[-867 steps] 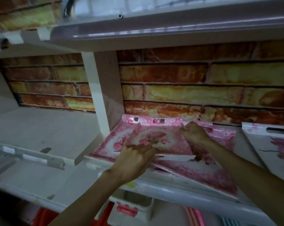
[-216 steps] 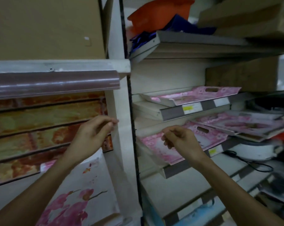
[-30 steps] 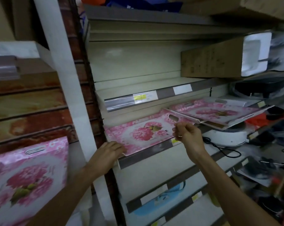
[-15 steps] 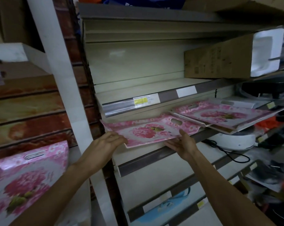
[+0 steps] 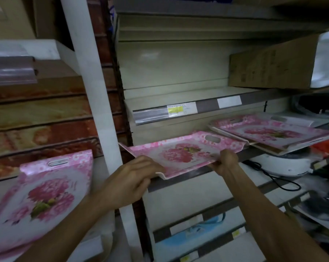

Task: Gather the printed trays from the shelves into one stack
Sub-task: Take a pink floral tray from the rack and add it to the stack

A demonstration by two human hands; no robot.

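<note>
Both hands hold one pink floral tray [image 5: 182,154] by its near long edge: the left hand [image 5: 130,181] grips the near left corner with fingers curled over the rim, the right hand [image 5: 226,161] pinches the same edge further right. The tray sits clear of the shelf [image 5: 178,179] below it, roughly level, its long axis running left to right and its slot handle [image 5: 212,138] at the far right end. Its left tip lies close to the white upright post [image 5: 95,103]; its right end nearly meets a second stack of pink trays [image 5: 273,132] overhanging the shelf front. Open shelf space shows above, under the price rail [image 5: 178,111], whose yellow label [image 5: 176,109] is too blurred to read. Left of the post, another pink tray [image 5: 40,193] leans tilted, handle end up, against the brick-pattern wall [image 5: 37,118]. Print on the cardboard box [image 5: 269,67] is illegible
</note>
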